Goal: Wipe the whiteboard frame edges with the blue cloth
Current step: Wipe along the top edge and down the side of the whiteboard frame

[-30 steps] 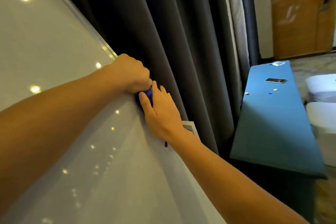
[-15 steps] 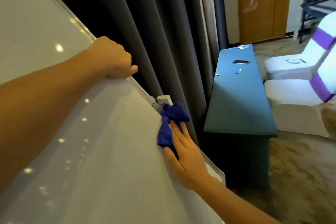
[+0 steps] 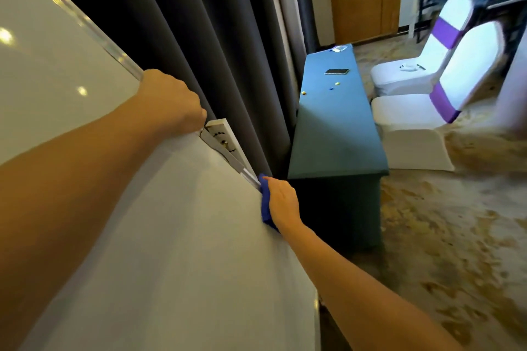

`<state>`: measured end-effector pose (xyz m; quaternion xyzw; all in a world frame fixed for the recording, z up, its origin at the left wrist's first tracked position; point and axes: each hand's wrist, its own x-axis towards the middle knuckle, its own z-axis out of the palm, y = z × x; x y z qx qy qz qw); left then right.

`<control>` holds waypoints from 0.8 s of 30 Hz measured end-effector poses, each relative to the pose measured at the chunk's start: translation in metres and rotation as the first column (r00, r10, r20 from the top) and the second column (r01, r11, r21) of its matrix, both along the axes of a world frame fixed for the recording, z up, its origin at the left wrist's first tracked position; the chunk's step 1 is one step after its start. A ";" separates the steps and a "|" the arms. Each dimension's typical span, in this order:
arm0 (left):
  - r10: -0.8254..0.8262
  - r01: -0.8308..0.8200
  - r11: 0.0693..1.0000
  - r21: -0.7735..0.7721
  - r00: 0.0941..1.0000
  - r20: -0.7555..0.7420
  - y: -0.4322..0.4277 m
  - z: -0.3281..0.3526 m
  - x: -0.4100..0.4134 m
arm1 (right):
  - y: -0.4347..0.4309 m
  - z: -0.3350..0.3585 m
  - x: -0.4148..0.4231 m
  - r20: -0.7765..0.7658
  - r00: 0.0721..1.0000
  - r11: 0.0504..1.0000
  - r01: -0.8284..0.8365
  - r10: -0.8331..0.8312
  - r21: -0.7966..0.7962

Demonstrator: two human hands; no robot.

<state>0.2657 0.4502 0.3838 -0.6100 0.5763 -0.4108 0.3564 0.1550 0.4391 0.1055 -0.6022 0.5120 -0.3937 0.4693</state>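
The whiteboard (image 3: 171,236) fills the left of the view, its silver frame edge (image 3: 85,23) running diagonally down to the right. My left hand (image 3: 171,100) is closed around that edge just above a white bracket (image 3: 225,137). Lower on the same edge, my right hand (image 3: 282,202) presses the blue cloth (image 3: 265,205) against the frame. Most of the cloth is hidden under the hand.
Dark grey curtains (image 3: 214,37) hang right behind the board. A teal-covered table (image 3: 336,134) stands to the right with a phone (image 3: 336,71) and small magnets on it. Two white-covered chairs with purple bands (image 3: 422,111) stand beyond it on patterned carpet.
My right hand has slid the cloth down the frame edge, from beside the left hand to below the bracket. The left hand has kept its grip on the edge.
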 end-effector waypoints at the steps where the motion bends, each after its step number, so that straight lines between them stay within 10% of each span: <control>1: -0.025 0.025 1.000 0.014 0.999 0.046 0.004 -0.007 -0.001 | 0.001 -0.010 0.002 -0.149 0.989 1.000 -0.003 -0.001 -0.026; 6: -0.058 0.056 0.998 0.021 0.993 0.099 0.014 -0.020 -0.002 | 0.011 -0.055 -0.008 -0.166 0.980 0.903 0.170 -0.112 0.394; 13: -0.073 0.073 0.997 -0.002 0.993 0.090 0.013 -0.018 0.005 | 0.012 0.000 0.036 -0.120 0.986 0.978 0.096 -0.120 -0.186; 19: -0.071 0.072 0.997 -0.012 0.995 0.064 0.011 -0.021 -0.001 | 0.014 -0.046 0.000 -0.092 0.992 0.926 0.110 -0.082 0.361; 24: -0.069 0.071 0.997 -0.022 0.996 0.063 0.009 -0.020 -0.007 | 0.010 -0.002 0.032 0.009 1.000 0.995 -0.001 0.000 0.099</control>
